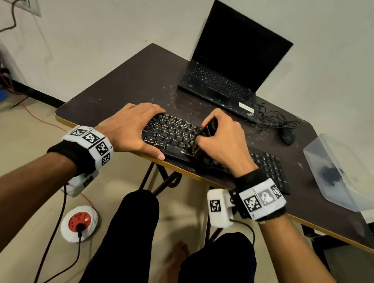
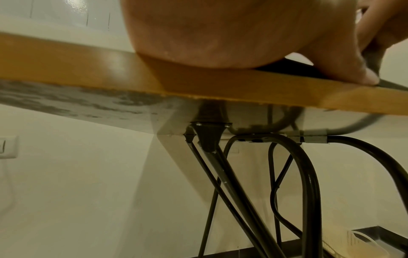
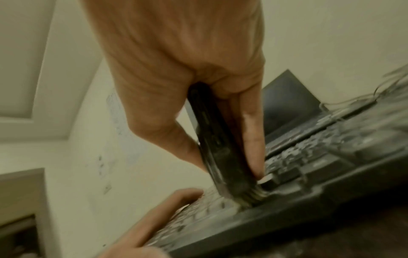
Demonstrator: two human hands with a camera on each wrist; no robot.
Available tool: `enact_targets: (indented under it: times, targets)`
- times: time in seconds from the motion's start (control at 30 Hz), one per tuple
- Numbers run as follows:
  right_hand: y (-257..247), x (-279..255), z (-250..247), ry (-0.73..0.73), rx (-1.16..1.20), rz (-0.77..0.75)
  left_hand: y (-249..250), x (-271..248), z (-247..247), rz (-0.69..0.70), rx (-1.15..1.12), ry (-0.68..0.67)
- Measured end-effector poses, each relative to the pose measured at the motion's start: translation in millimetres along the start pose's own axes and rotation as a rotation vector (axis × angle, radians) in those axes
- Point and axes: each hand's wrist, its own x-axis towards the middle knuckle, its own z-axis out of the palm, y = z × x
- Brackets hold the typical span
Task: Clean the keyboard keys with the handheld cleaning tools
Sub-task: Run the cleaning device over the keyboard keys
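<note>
While my right hand [image 1: 223,141] pinches the black cleaning tool [image 1: 206,133] between thumb and fingers, its bristled tip is pressed down among the keys of the keyboard [image 1: 173,131], which lies along the near edge of the counter [image 1: 123,87]. I judge this to be the brushing step, with the tool at work near the middle of the key rows. From the right wrist view the tool looks like a slim, hard, glossy bar held almost upright, and the keys around its tip are blurred. My left hand [image 1: 130,127] lies flat at the keyboard's nine o'clock end, its grip spread, fingers over the far corner and thumb along the front edge, steadying the board.

My next move calls for light, even strokes along the rows, the tip staying in the gaps, and the left hand keeping the board from sliding.

The keys are low, dark and matte with pale legends. The counter is dark laminate, speckled with pale dust. At twelve o'clock stands an open laptop [image 1: 228,63]; at three o'clock lie a mouse [image 1: 288,135] and a clear plastic box [image 1: 341,172].
</note>
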Motion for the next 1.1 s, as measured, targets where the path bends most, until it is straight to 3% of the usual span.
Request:
enact_targets:
  times: [0.07,0.2,0.33,0.47,0.6,0.73,0.87,1.0,1.1]
  targets:
    - [-0.4,-1.2,-0.8,-0.092,-0.047,-0.037,1.9,1.4,1.8,0.002,-0.012,-0.011]
    - [5.4,16.0,-13.0,-0.019,-0.032,0.011,0.9,4.3,-0.4,0.010,-0.008,0.001]
    - [0.3,7.9,-5.2,-0.169,-0.043,-0.089,-0.8,3.0,1.7,0.012,-0.010,-0.011]
    - [-0.1,22.8,-9.6,-0.060,-0.043,-0.056,-0.6,4.9,-0.5,0.010,-0.019,-0.009]
    - [-2.2,17.5,-2.5,-0.124,-0.091,-0.136,-1.8,2.6,0.3,0.018,-0.031,-0.017]
    - [-1.0,31.3,-9.7,-0.050,-0.059,-0.027,-1.3,3.0,-1.8,0.023,-0.034,-0.003]
    - [-6.3,16.9,-1.0,-0.163,-0.057,-0.094,-1.1,3.0,1.8,0.022,-0.021,-0.008]
    - [-7.4,30.0,-2.1,-0.034,-0.051,-0.032,-0.7,3.8,-1.9,0.025,-0.028,-0.003]
    - [-14.3,14.6,1.8,-0.106,-0.094,-0.113,-0.1,3.9,-0.5,0.028,-0.039,0.002]
